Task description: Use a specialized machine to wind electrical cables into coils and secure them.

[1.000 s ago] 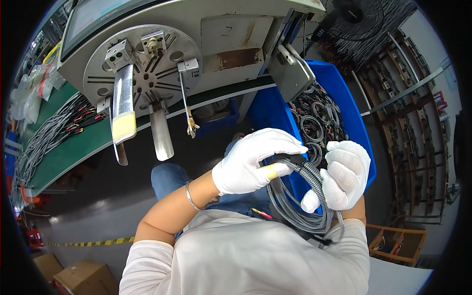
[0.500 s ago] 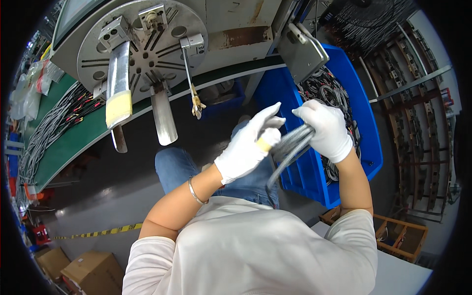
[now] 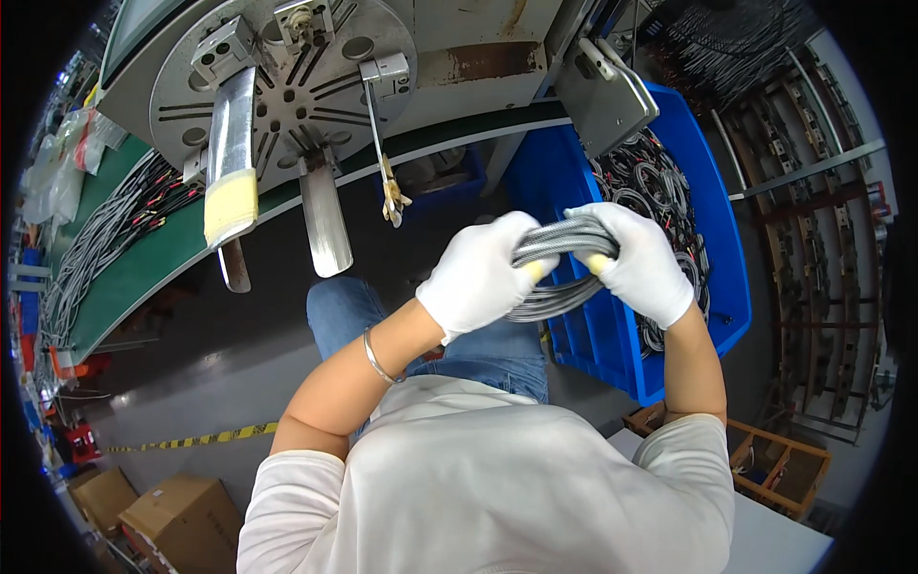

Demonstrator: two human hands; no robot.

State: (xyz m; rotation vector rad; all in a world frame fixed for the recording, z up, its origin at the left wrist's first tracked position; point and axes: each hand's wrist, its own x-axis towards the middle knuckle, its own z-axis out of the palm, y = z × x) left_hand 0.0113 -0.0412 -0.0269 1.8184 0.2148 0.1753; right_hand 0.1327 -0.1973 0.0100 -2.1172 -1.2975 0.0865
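Note:
Between my two hands hangs a coil of grey cable (image 3: pixel 566 235), its loops running from one glove to the other above my lap. My left hand (image 3: pixel 483 277), in a white glove, is closed round the coil's left side. Gripping the right side is my right hand (image 3: pixel 639 263), gloved the same way. Yellow wrapping shows on fingers of both gloves. Beside my right hand stands a blue bin (image 3: pixel 719 251) with many coiled cables (image 3: pixel 660 187) in it. Ahead and to the left is a round slotted metal disc (image 3: pixel 287 120) with metal arms, one tipped with yellow tape (image 3: pixel 230 206).
A green bench (image 3: pixel 110 277) curves along the left with a bundle of grey cables (image 3: pixel 96 244) on it. Metal racks (image 3: pixel 822 239) line the far right. Cardboard boxes (image 3: pixel 182 521) stand at lower left, and a wooden tray (image 3: pixel 779 464) sits at lower right.
My left hand has closed on the cable coil, which only my right hand held before. The loops are now spread between both hands. The view has shifted slightly.

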